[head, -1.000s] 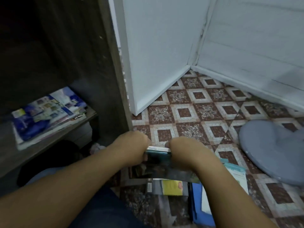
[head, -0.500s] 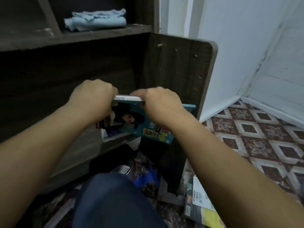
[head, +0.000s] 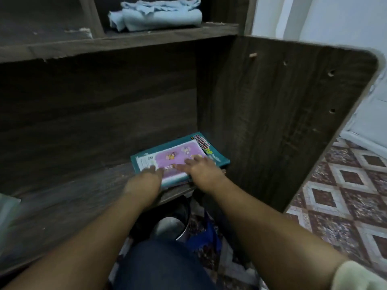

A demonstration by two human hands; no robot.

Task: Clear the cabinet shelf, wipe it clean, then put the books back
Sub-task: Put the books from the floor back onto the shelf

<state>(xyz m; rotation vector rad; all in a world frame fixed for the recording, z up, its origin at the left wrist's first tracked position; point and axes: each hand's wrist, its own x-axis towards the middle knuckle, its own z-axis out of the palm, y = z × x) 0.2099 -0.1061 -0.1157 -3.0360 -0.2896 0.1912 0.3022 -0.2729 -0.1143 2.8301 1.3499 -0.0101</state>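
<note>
A teal book with a pink panel on its cover (head: 178, 152) lies flat on top of a small stack at the right end of the dark wooden cabinet shelf (head: 83, 191), against the cabinet's side panel (head: 282, 122). My left hand (head: 146, 176) rests at the book's near left corner. My right hand (head: 201, 167) lies flat on the cover with its fingers spread. Neither hand grips the book. A folded light blue cloth (head: 157, 15) sits on the shelf above.
Below the shelf edge are a round dark container (head: 173, 222) and loose papers and books on the floor (head: 209, 243). Patterned floor tiles (head: 345, 195) spread to the right. My blue-trousered knee (head: 163, 266) is at the bottom centre.
The teal book went from the floor pile, held upright in both hands, onto the stack on the shelf. Both hands have let go and now lie flat on it.
</note>
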